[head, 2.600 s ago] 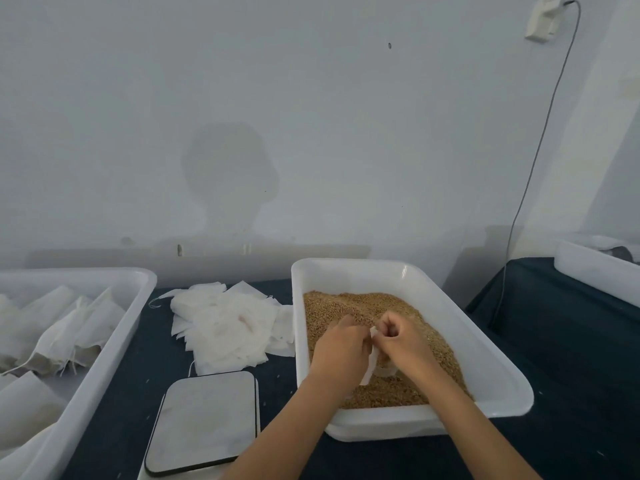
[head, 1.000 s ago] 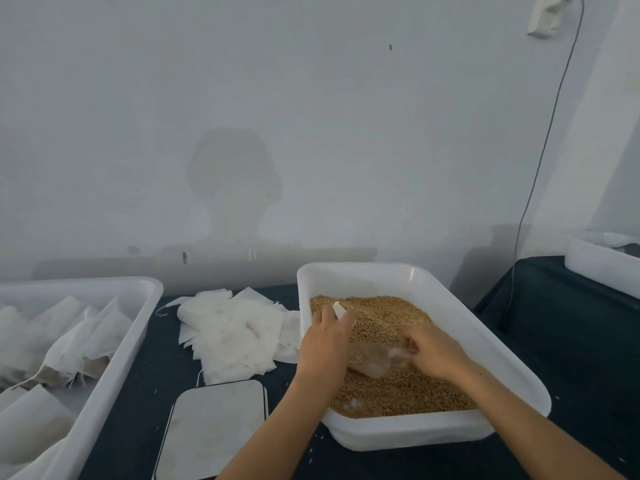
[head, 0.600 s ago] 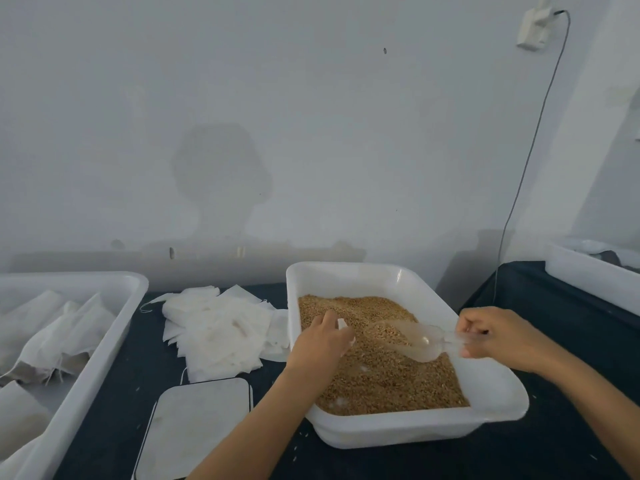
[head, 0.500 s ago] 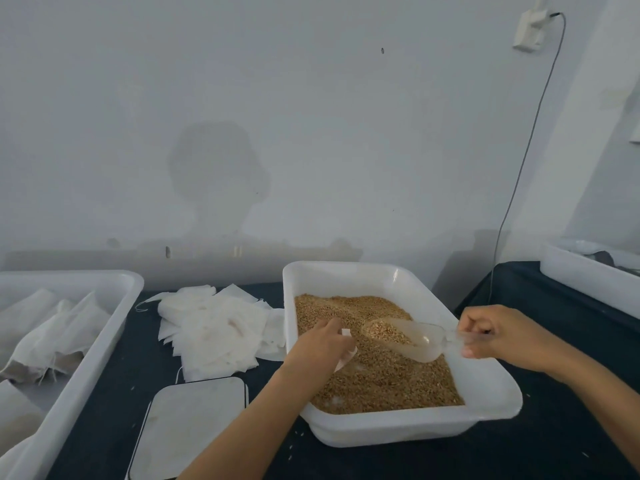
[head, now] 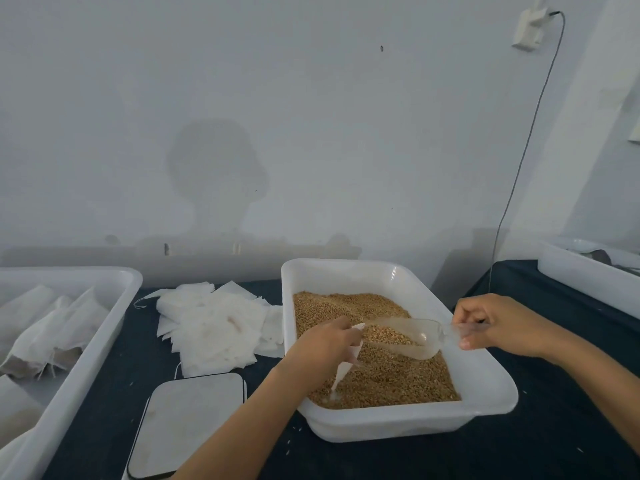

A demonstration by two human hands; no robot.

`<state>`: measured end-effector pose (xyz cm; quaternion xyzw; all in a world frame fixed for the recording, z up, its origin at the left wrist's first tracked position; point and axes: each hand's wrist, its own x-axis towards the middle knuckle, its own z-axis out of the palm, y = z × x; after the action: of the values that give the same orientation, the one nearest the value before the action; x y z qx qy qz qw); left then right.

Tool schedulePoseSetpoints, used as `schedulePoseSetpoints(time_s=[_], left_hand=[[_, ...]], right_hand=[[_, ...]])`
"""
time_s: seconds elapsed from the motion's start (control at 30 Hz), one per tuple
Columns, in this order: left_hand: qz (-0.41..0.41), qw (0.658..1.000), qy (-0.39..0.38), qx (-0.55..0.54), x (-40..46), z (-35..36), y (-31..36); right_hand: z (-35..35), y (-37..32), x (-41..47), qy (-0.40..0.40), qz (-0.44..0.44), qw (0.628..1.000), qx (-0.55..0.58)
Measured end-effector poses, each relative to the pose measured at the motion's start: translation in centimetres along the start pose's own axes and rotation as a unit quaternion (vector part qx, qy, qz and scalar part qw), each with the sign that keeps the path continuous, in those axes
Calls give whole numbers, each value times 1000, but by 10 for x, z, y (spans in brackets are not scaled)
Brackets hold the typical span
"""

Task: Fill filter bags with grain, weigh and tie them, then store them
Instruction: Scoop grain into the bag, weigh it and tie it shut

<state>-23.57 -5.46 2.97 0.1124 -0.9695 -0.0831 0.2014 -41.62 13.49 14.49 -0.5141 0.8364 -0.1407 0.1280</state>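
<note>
Left hand (head: 323,344) grip pinches filter bag (head: 348,363) mouth; right hand (head: 491,329) grip curled round grain-loaded scoop (head: 407,337) handle, tip at bag.

I count 3 white tubs: 1 holding grain (head: 381,379) at centre (head: 491,386), 1 at the left edge (head: 114,299), and 1 cut off at the right edge (head: 585,278). I see 1 clear scoop (head: 412,337) and 1 scale (head: 188,422) at lower centre. I count 2 hands: 1 left hand (head: 325,344) and 1 right hand (head: 498,323). The left hand holds 1 filter bag (head: 348,363). There is 1 loose pile of empty bags (head: 211,327) left of centre; I cannot count its sheets. The filled bags (head: 52,327) in the left tub overlap too much for a number. At upper right, 1 wall plug (head: 530,29) with 1 cable (head: 519,168).
</note>
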Motion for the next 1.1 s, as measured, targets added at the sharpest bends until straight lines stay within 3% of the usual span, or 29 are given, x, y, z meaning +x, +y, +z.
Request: schedulePoseSetpoints(time_s=[0.37, 0.63, 0.97, 1.1], left_hand=[[40, 999, -19, 0, -1, -9, 7], [30, 998, 5, -58, -4, -10, 7], [4, 997, -8, -76, -4, -11, 6], [-5, 997, 0, -76, -4, -9, 5]], right_hand=[[-14, -16, 7, -39, 9, 992, -118], [-24, -42, 18, -71, 2, 978, -198], [-27, -51, 26, -64, -10, 972, -224], [-22, -40, 23, -84, -7, 980, -180]])
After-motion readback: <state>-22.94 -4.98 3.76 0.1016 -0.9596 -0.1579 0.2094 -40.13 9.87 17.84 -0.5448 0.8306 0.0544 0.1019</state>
